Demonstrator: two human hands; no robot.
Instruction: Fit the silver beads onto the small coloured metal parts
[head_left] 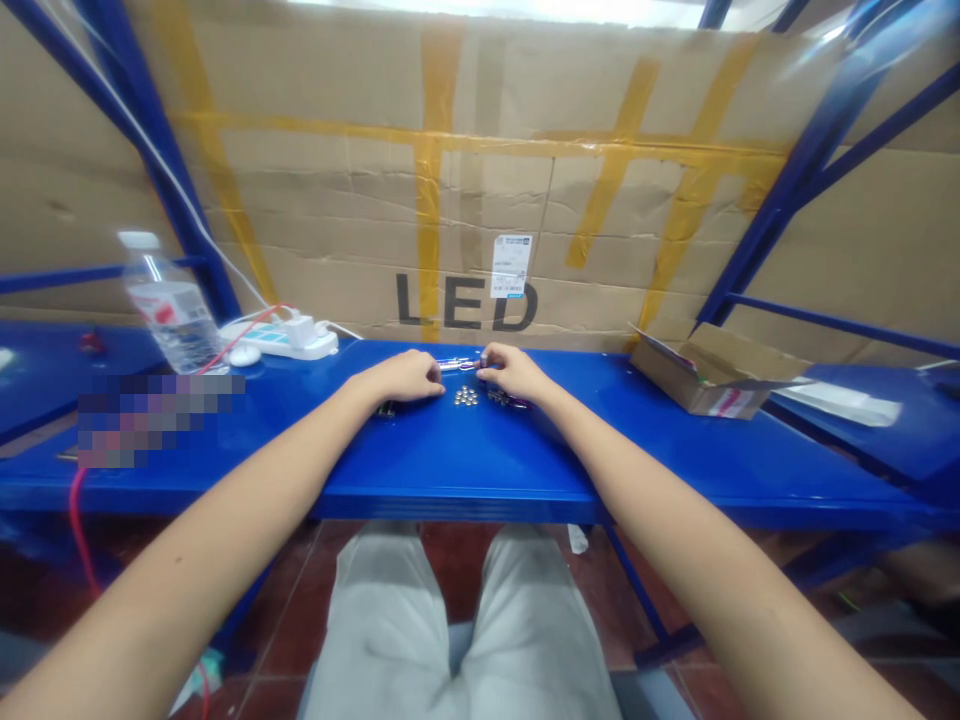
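My left hand (409, 377) is low over the blue table (450, 455), fingers curled together; whatever they hold, if anything, is hidden. Some small dark pieces (385, 409) show beneath its wrist side. Opposite it, my right hand (516, 371) pinches thumb and fingertips together on something too small to name. Slim shiny silver-and-purple tubes (456, 365) lie between the two hands. Just in front of them is a cluster of small round silver discs (466, 397), like button cells. Small dark metallic pieces (496, 397) and a purple item (519, 404) sit under my right hand.
A water bottle (169, 305) and a white power strip (289, 338) stand at the back left. A pixelated patch covers something on the left, with a red cable (78, 510) below. An open cardboard box (712, 372) is at right. Large cardboard (337, 220) walls the back.
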